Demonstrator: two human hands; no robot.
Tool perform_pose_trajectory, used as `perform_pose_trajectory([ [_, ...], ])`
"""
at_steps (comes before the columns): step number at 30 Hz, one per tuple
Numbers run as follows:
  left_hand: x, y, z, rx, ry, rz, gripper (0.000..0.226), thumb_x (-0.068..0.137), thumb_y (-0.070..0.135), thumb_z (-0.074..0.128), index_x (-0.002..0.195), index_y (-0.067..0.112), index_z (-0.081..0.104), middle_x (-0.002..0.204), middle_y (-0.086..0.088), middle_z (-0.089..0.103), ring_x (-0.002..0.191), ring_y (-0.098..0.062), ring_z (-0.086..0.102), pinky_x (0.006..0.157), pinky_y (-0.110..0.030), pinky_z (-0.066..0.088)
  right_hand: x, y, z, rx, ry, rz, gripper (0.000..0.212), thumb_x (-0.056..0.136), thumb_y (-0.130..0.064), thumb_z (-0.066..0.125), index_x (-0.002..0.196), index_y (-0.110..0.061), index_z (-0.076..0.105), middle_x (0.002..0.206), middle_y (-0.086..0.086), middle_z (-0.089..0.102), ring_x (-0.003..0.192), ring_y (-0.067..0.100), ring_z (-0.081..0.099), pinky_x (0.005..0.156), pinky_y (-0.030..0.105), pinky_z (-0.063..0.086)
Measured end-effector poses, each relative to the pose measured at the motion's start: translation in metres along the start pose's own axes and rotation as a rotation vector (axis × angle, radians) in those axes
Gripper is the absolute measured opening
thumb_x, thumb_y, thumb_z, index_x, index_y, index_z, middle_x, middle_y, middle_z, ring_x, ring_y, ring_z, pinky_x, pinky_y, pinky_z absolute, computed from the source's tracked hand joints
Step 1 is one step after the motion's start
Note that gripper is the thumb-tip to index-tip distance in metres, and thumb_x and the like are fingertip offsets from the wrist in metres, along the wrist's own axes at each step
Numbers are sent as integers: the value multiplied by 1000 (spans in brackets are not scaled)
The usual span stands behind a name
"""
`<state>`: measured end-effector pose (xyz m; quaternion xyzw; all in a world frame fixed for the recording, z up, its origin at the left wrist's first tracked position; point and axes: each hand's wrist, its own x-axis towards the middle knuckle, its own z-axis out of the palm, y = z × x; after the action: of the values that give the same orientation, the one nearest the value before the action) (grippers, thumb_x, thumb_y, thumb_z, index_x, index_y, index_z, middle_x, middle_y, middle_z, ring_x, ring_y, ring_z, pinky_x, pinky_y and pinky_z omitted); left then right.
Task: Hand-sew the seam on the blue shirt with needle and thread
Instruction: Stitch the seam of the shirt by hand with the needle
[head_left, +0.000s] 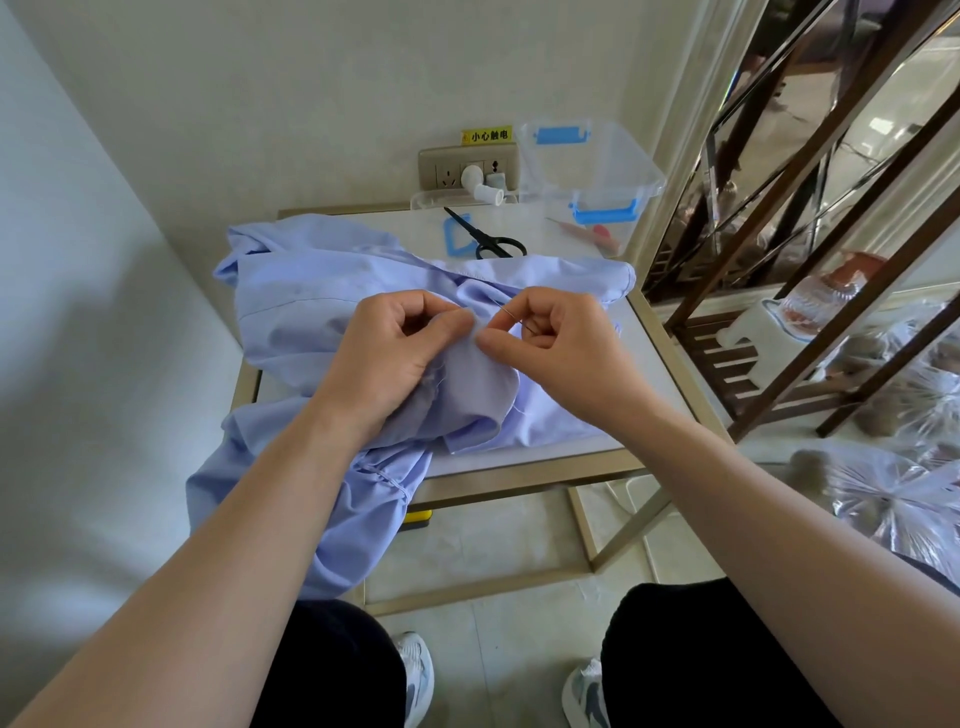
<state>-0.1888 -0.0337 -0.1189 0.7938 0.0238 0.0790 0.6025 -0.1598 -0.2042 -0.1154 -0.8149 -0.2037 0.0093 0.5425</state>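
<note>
- the blue shirt (311, 306) is bunched up on the little table (550, 244), with a big chunk hanging off the edge at 7 o'clock toward the knees; the bit being sewn is the fold dead centre, between the hands
- left hand (395, 353): fingers curled, thumb and forefinger pinching that fold
- right hand (561, 348): also curled, fingertips pinching the needle (511, 313), which angles off toward 10 o'clock, near the left fingertips
- the thread is too thin to make out, so I can't tell how much slack there is
- worry 1: the needle tip is close to the left fingertips, so one hard push could mean a pricked finger
- worry 2: the fabric is layered and crumpled under the fold, so it'd be easy to catch an extra layer
- worry 3: the hanging part's weight could drag the seam out of the pinch
- scissors (491, 241) are at 12 o'clock, clear box (597, 171) at 1 o'clock
</note>
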Motion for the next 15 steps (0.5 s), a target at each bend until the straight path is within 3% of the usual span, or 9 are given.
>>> perform_pose_trajectory([
  [5, 1, 0, -2, -3, 11, 2, 16, 91, 15, 66, 76, 18, 70, 65, 9, 63, 64, -2, 53, 61, -14, 42, -2, -6, -7, 13, -55, -21, 13, 88, -10, 69, 76, -7, 65, 53, -1, 25, 50, 9, 22, 51, 14, 23],
  [7, 2, 0, -3, 0, 16, 4, 17, 91, 14, 66, 76, 19, 70, 62, 14, 63, 62, 1, 52, 60, -12, 41, -3, -10, -13, 15, -177, -18, 11, 88, -9, 69, 77, -6, 66, 58, 7, 30, 52, 9, 23, 52, 14, 24],
  [10, 0, 1, -2, 5, 12, 11, 16, 91, 13, 65, 77, 19, 70, 65, 12, 64, 64, 1, 54, 63, -11, 42, -6, -12, -19, -27, -380, -25, 10, 87, -10, 70, 78, -11, 68, 59, 4, 33, 57, 11, 28, 55, 17, 26],
  [13, 0, 1, -3, 1, 13, 16, 13, 91, 15, 66, 80, 17, 72, 71, 7, 66, 68, 0, 56, 65, -13, 44, -3, -8, -21, -22, -354, -15, 4, 92, -11, 65, 91, -9, 69, 64, 10, 32, 58, 13, 28, 55, 19, 27],
  [15, -1, 1, -5, -5, 6, 7, 10, 91, 17, 66, 85, 13, 73, 77, 0, 67, 70, -3, 56, 65, -15, 44, 1, -5, -23, 86, -299, 35, 14, 97, -5, 53, 105, -9, 64, 67, 11, 34, 57, 11, 31, 53, 18, 30],
])
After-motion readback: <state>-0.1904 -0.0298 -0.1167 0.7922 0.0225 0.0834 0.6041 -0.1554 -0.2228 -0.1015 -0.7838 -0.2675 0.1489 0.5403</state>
